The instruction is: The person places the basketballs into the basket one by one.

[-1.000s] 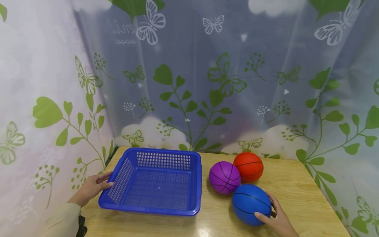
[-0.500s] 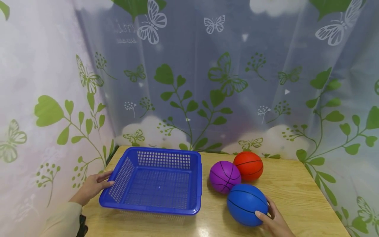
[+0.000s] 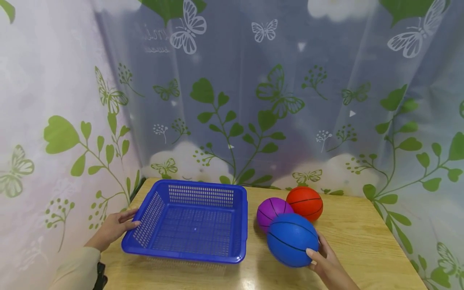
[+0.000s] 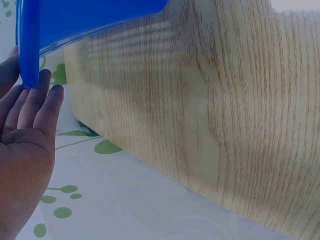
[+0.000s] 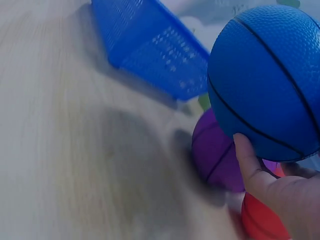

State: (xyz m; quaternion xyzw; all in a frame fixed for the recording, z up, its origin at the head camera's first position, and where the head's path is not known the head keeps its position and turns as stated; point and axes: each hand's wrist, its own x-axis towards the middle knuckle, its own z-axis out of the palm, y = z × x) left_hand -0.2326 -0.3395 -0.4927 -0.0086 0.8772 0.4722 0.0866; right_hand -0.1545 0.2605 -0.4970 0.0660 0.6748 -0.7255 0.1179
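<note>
A blue toy basketball [image 3: 293, 240] is held by my right hand [image 3: 328, 262], thumb on its near side and fingers behind. In the right wrist view the ball [image 5: 267, 85] hangs above the table, its shadow below. It partly covers a purple basketball [image 3: 270, 211] in the head view. Behind that one sits a red basketball [image 3: 305, 203]. To the left, a blue plastic basket [image 3: 185, 256] with slotted walls has nothing inside. My left hand [image 3: 112, 229] grips its left rim; the left wrist view shows this rim [image 4: 30, 45] between thumb and fingers.
The wooden table [image 3: 362, 233] bears the basket and the balls. A printed curtain [image 3: 224, 100] with leaves and butterflies encloses its back and sides. The basket's right wall stands between its inside and the balls.
My right hand has moved left and up with the blue basketball, which has risen off the table and now overlaps the purple one. My left hand and the basket have stayed in place.
</note>
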